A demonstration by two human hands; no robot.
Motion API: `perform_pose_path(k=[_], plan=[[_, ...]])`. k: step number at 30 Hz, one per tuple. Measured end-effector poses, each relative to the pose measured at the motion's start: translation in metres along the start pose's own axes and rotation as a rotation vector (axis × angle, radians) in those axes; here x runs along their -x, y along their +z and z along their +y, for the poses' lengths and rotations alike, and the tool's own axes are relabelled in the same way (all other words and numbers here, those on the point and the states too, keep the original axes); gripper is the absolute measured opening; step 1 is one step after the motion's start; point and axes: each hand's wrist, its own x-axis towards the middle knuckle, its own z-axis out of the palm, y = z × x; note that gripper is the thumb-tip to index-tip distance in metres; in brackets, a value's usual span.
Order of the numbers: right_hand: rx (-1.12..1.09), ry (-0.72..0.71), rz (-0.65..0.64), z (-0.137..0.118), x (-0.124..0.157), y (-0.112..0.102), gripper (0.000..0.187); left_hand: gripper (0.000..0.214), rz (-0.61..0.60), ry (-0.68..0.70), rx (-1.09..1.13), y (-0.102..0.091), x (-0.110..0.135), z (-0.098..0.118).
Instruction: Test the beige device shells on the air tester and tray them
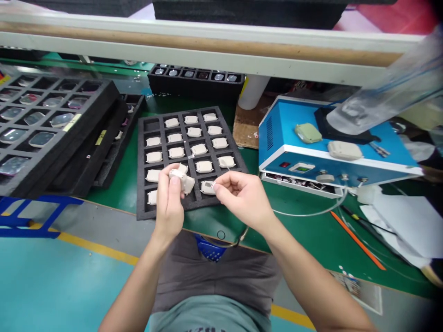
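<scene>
Holding a cream casing (187, 184) in my left hand (169, 200), I pinch a small pale piece (214, 185) with my right hand (244, 198); casings mostly fill the tray (140, 166), finished count unclear.

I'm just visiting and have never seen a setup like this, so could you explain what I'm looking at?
There is no robot arm here: these are a person's two bare hands, seen by a camera worn on the head, looking forward and down. It is the only view.

The left hand holds a cream casing. The right hand seems to pinch a small whitish piece, too small to identify, at a casing lying in the black tray. More such casings fill most of its compartments.

All this is on a green tabletop. To the left are stacked dark trays; to the right stand a blue box with a front panel and, nearer, an orange stick.
</scene>
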Motion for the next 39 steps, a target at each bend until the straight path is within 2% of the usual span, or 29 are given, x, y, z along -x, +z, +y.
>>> perform_pose_path(k=[2,5,11,16,23,29,34,39], plan=[[0.036,-0.045,0.001,-0.004,0.001,0.007,0.010,0.035,-0.091,-0.079,0.176,0.004,0.002,-0.001],[0.097,-0.088,-0.009,-0.006,0.001,0.015,0.007,0.033,-0.101,-0.114,0.255,0.009,0.002,-0.005],[0.176,-0.089,-0.040,-0.001,-0.003,0.019,0.008,0.035,-0.100,-0.126,0.254,0.008,0.004,-0.007],[0.239,-0.122,-0.041,0.001,-0.004,0.023,0.009,0.034,-0.121,-0.069,0.167,0.008,0.006,-0.007],[0.131,-0.177,-0.065,0.003,-0.005,0.027,0.008,0.037,-0.144,-0.078,0.209,0.007,0.003,-0.011],[-0.122,-0.061,-0.184,0.009,-0.011,0.027,0.011,0.040,-0.183,-0.112,0.229,0.004,0.003,-0.013],[-0.249,0.079,-0.161,0.015,-0.017,0.030,0.035,0.043,-0.246,-0.154,0.244,0.002,0.003,-0.012],[-0.336,0.172,-0.233,0.014,-0.022,0.030,0.050,0.046,-0.257,-0.182,0.290,0.001,0.002,-0.010]])
